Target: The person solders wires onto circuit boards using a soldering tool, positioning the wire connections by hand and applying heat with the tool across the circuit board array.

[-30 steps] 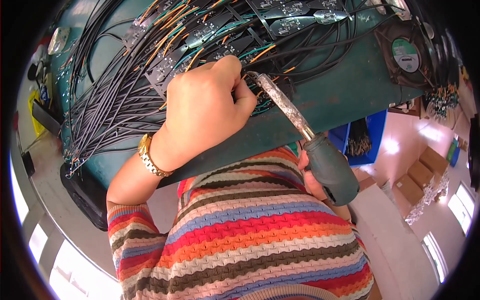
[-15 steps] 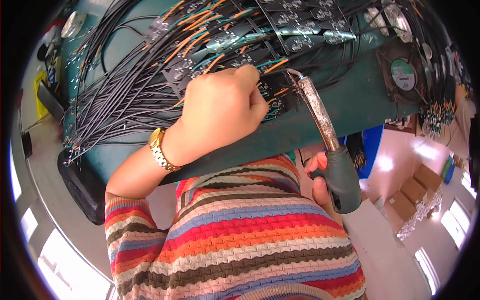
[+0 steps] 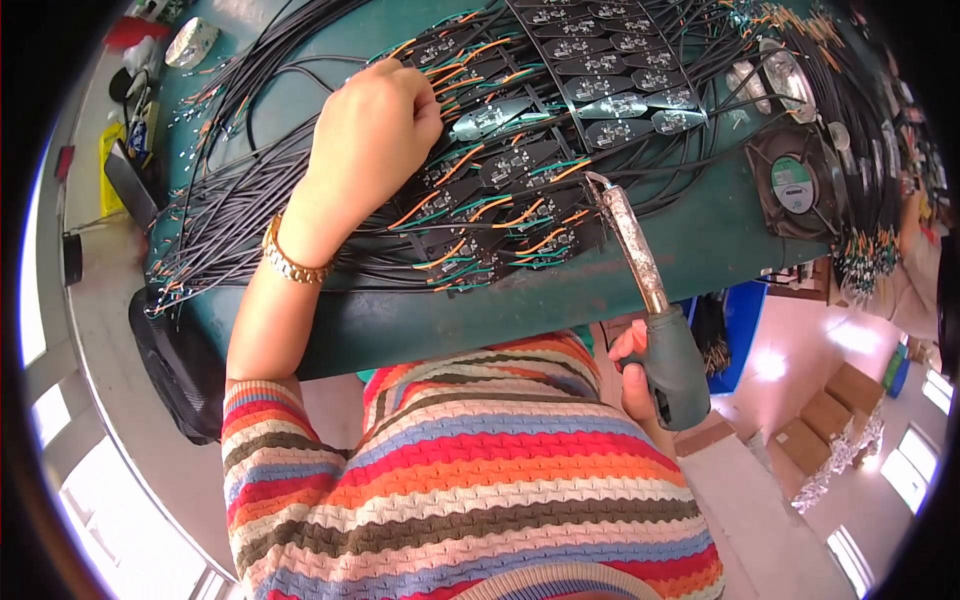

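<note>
Green tabletop (image 3: 400, 325); right hand (image 3: 637, 388) grips scuffed soldering iron (image 3: 654, 296); curled left hand (image 3: 370, 130), grasp unclear, has uncovered pointed boards (image 3: 440, 206).

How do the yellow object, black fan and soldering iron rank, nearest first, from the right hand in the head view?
1. Soldering iron, in the right hand
2. Black fan, upper right
3. Yellow object, far left

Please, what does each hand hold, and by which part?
The right hand holds a grey-green, silver-shafted soldering iron by its handle. The left hand curls near flat black circuit boards; whether it grips anything cannot be told.
</note>
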`<move>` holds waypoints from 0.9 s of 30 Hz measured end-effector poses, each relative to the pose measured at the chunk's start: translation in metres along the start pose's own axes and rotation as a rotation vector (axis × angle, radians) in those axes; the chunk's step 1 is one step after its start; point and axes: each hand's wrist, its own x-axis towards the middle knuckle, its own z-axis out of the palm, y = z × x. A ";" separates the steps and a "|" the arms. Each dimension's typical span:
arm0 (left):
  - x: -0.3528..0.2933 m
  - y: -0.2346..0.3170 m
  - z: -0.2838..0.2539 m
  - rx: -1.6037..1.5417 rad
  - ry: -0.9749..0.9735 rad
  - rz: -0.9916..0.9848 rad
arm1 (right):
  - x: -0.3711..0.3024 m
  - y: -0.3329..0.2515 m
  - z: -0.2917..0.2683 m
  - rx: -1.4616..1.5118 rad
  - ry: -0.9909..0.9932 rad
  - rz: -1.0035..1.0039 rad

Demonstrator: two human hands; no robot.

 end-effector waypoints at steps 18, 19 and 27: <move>-0.020 0.040 0.016 -0.339 0.233 0.319 | 0.009 -0.010 0.017 0.490 0.287 0.121; -0.018 0.037 0.018 -0.340 0.233 0.319 | 0.008 -0.008 0.013 0.393 0.249 0.113; 0.002 0.003 0.025 -0.119 0.330 0.279 | 0.000 0.010 0.011 0.181 0.244 0.059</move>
